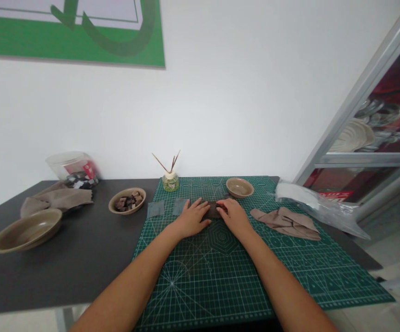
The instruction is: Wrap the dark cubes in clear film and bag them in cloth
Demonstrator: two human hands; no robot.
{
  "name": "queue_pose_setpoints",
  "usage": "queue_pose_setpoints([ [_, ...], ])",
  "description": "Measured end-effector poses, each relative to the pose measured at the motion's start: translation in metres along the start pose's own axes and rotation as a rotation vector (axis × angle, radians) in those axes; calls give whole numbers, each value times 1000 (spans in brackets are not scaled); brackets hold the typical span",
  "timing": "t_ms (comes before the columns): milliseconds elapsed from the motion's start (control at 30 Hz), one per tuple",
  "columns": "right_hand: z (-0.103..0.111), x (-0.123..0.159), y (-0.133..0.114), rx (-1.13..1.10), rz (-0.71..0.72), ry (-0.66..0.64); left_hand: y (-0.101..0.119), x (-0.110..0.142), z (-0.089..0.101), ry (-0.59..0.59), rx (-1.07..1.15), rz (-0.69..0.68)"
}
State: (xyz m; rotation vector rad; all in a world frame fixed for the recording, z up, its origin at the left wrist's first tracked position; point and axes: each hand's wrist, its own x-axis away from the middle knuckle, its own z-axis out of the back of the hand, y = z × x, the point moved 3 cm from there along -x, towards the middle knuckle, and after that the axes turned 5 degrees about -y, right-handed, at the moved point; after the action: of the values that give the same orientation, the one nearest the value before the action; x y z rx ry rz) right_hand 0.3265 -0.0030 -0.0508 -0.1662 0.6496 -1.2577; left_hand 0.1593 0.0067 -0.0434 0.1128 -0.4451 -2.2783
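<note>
My left hand lies flat with its fingers spread on the green cutting mat, fingertips touching the left side of a small dark brown square piece. At that piece's right edge, the fingers of my right hand are drawn together in a pinch. Whatever sits between them is too small and covered to make out. Two thin grey-blue squares lie to the left: one square in full view, the other square partly behind my left hand.
A bowl of brown wooden-looking blocks stands left of the mat. Another bowl is behind my right hand, a larger bowl far left. Around them are a reed diffuser, brown cloths, a plastic bag and a clear tub.
</note>
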Motion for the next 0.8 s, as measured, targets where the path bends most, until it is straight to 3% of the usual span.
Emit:
queue_pose_setpoints([
  [100,-3,1,-3,18,37,-10,11,7,0,-21,-113,20],
  [200,-8,-1,-5,28,90,-24,16,6,3,33,-101,38],
  [400,-19,-5,2,104,81,-53,5,-4,4,171,140,-34],
  [533,-15,-8,9,89,47,-14,0,-7,5,159,212,-33],
  [667,-5,-9,17,-27,-65,85,6,-11,6,171,129,-48],
  [800,-3,-7,20,-147,-84,88,13,-17,0,153,-75,-64],
])
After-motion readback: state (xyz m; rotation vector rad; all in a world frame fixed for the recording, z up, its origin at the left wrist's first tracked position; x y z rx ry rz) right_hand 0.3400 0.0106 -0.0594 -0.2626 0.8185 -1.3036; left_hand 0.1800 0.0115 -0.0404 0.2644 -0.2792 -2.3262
